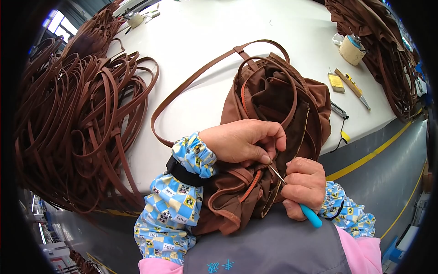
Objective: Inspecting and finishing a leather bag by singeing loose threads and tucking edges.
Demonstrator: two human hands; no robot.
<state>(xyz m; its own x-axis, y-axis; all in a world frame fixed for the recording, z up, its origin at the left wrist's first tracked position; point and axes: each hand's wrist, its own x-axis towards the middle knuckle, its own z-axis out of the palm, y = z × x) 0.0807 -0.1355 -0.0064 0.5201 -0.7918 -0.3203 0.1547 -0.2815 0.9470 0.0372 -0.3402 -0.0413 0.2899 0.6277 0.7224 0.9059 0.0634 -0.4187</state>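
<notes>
A brown fabric bag point(230, 107) with long straps and a brass-coloured zip lies bunched at the table's near edge, its mouth toward me. My right hand point(303, 187) is closed around the turquoise handle of an awl point(311, 216), whose thin metal shaft points up and left. The shaft's tip ends at the thumb and fingers of my left hand point(246, 141), which pinch a fold of the bag beside the zip. What exactly lies between those fingertips is hidden. An orange-edged strip shows on the cloth below the left hand.
Looped brown straps point(77, 118) pile high at the left; more brown bags point(374, 41) hang over the right side. On the white table point(200, 96) stand a thread cone point(351, 51), a yellow block point(336, 83), a yellow-handled tool point(351, 83) and a grey cutter point(338, 109) with black cord.
</notes>
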